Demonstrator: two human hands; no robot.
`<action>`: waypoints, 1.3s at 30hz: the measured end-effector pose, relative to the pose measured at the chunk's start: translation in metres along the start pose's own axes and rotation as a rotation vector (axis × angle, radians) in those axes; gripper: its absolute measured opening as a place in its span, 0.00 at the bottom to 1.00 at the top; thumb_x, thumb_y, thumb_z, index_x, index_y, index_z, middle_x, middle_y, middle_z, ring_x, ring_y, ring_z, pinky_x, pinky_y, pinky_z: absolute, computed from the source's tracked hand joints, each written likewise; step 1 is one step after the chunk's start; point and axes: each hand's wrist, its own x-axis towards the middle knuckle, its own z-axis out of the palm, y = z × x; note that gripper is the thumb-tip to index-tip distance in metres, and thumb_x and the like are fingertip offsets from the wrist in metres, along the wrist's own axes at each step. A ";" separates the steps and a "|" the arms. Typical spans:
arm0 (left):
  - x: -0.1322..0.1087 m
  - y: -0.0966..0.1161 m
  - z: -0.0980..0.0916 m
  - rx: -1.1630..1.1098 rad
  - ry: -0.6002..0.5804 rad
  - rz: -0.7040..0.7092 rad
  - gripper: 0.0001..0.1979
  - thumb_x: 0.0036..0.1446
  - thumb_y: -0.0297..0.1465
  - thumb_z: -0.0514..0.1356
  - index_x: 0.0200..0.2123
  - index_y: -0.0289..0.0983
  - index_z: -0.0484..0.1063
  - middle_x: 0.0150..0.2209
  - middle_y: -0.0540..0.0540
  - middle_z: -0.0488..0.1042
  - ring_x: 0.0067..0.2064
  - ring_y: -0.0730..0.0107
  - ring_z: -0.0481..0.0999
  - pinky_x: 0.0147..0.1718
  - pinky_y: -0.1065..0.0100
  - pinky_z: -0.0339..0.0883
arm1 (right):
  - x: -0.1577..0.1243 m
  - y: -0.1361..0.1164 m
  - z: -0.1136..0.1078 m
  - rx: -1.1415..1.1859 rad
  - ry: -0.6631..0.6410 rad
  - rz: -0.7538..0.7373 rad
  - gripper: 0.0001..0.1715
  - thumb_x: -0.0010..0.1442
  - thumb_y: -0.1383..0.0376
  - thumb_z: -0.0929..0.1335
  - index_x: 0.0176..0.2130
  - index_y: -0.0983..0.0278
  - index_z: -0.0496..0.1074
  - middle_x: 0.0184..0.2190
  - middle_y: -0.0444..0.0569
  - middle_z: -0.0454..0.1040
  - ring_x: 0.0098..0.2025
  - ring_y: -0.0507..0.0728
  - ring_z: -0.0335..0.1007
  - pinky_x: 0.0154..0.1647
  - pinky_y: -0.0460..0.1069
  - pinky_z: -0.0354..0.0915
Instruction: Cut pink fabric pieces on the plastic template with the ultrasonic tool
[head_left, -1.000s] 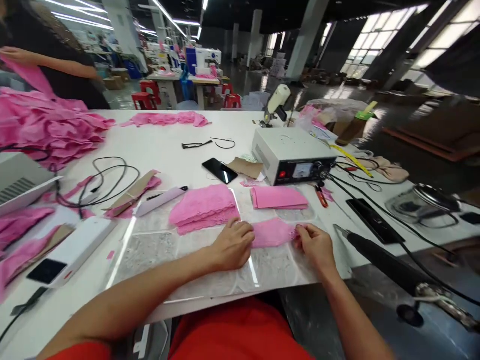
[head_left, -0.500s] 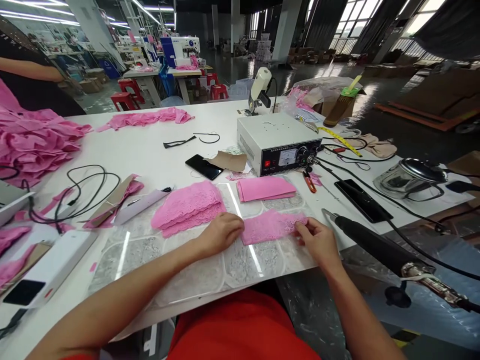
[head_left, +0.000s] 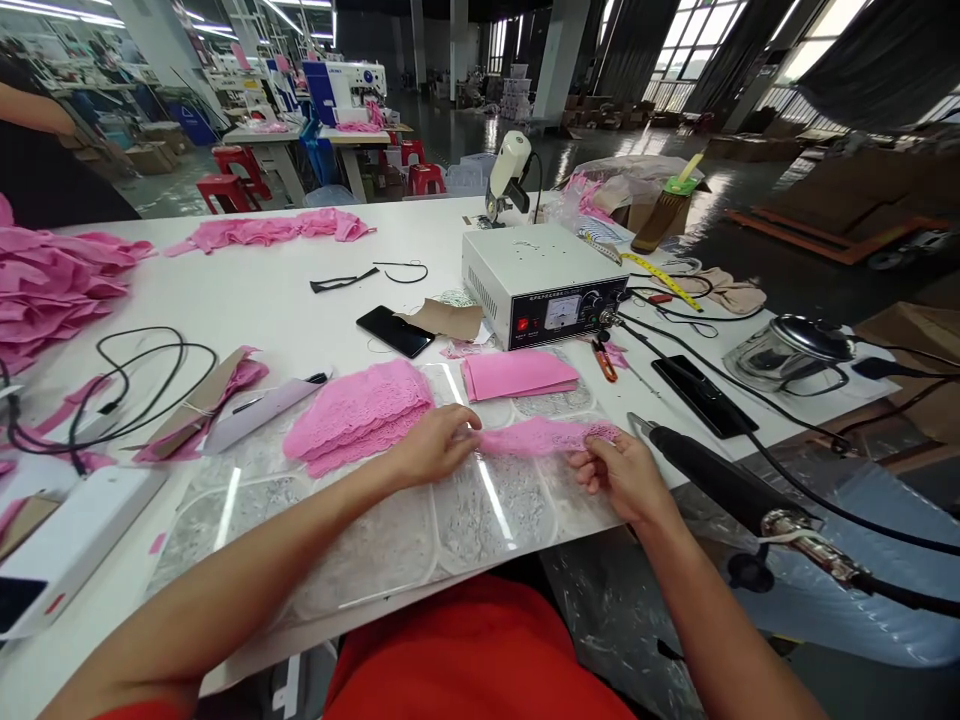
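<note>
A strip of pink lace (head_left: pixel 531 437) stretches between my two hands over the clear plastic template (head_left: pixel 491 515). My left hand (head_left: pixel 437 440) pinches its left end, and my right hand (head_left: pixel 619 468) grips the right end between thumb and fingers. Just beyond my left hand lies a stack of pink lace pieces (head_left: pixel 360 410). A folded stack of smooth pink fabric (head_left: pixel 519 375) rests behind the strip. To the right of my right hand is a black handheld tool (head_left: pixel 709 480) with a pointed metal tip and a cable.
A grey control box (head_left: pixel 546 280) with a dial stands at the back. Phones (head_left: pixel 395 331), orange snips (head_left: pixel 604 361), a glass jug (head_left: pixel 787 355) and black cables surround the work. Pink fabric (head_left: pixel 60 280) is heaped at left, near a white device (head_left: pixel 82 545). A person (head_left: pixel 45 150) stands beyond.
The lace strip has been raised and tilted; it now looks narrower, where before it lay flatter. Both hands still hold its ends. The camera view has shifted slightly.
</note>
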 end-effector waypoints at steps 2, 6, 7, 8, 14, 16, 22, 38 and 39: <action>-0.002 0.005 0.001 0.025 0.013 0.056 0.07 0.61 0.33 0.57 0.41 0.37 0.70 0.45 0.41 0.74 0.47 0.60 0.73 0.47 0.59 0.67 | -0.001 0.000 -0.001 0.018 -0.005 0.033 0.19 0.42 0.58 0.71 0.33 0.61 0.63 0.18 0.45 0.73 0.16 0.54 0.68 0.11 0.45 0.59; -0.002 0.019 0.019 0.132 -0.071 0.203 0.08 0.62 0.35 0.59 0.40 0.37 0.73 0.48 0.39 0.72 0.50 0.56 0.72 0.54 0.51 0.58 | -0.003 -0.002 0.001 0.052 -0.013 0.074 0.31 0.42 0.62 0.69 0.47 0.62 0.60 0.18 0.42 0.73 0.16 0.54 0.68 0.12 0.44 0.59; 0.001 0.020 0.023 0.131 -0.089 0.189 0.07 0.63 0.34 0.58 0.38 0.37 0.73 0.47 0.39 0.73 0.50 0.56 0.72 0.54 0.50 0.57 | -0.004 -0.003 0.002 0.058 -0.016 0.079 0.34 0.42 0.62 0.69 0.49 0.62 0.59 0.18 0.42 0.73 0.16 0.54 0.68 0.12 0.43 0.59; 0.004 0.021 0.026 0.117 -0.100 0.164 0.07 0.64 0.32 0.57 0.37 0.37 0.74 0.47 0.39 0.73 0.49 0.56 0.72 0.54 0.50 0.57 | -0.004 -0.003 0.002 0.058 -0.019 0.079 0.35 0.41 0.62 0.69 0.50 0.62 0.58 0.18 0.41 0.73 0.16 0.54 0.68 0.13 0.43 0.59; 0.017 0.015 0.013 -0.023 -0.122 0.141 0.11 0.65 0.30 0.53 0.34 0.37 0.75 0.39 0.45 0.77 0.41 0.68 0.76 0.46 0.65 0.66 | -0.011 0.001 -0.012 -0.118 -0.059 0.053 0.40 0.45 0.60 0.67 0.57 0.61 0.56 0.17 0.40 0.71 0.12 0.52 0.61 0.12 0.45 0.54; 0.012 0.016 0.006 -0.052 -0.124 0.146 0.11 0.65 0.31 0.54 0.35 0.37 0.75 0.39 0.44 0.77 0.41 0.68 0.77 0.45 0.67 0.67 | -0.015 0.005 -0.021 -0.261 -0.082 0.039 0.40 0.47 0.57 0.66 0.58 0.61 0.57 0.18 0.40 0.71 0.11 0.52 0.58 0.12 0.46 0.52; -0.009 0.021 0.011 0.044 -0.224 0.293 0.12 0.62 0.34 0.59 0.48 0.41 0.74 0.56 0.39 0.71 0.59 0.55 0.70 0.61 0.48 0.53 | -0.022 0.013 -0.044 -0.802 0.024 -0.237 0.28 0.51 0.50 0.63 0.46 0.63 0.71 0.12 0.39 0.64 0.17 0.55 0.62 0.23 0.49 0.56; -0.006 0.024 0.012 -0.086 -0.220 0.156 0.07 0.64 0.27 0.56 0.34 0.37 0.73 0.50 0.42 0.75 0.54 0.63 0.73 0.58 0.57 0.57 | -0.021 0.011 -0.044 -1.008 -0.010 -0.312 0.25 0.50 0.46 0.62 0.37 0.59 0.73 0.18 0.45 0.73 0.23 0.60 0.71 0.27 0.52 0.60; -0.006 0.023 0.010 -0.114 -0.221 0.155 0.07 0.64 0.28 0.56 0.33 0.37 0.73 0.49 0.44 0.76 0.52 0.65 0.74 0.57 0.60 0.58 | -0.020 0.009 -0.044 -1.016 -0.016 -0.300 0.26 0.49 0.46 0.61 0.37 0.59 0.73 0.18 0.45 0.73 0.23 0.60 0.71 0.27 0.52 0.60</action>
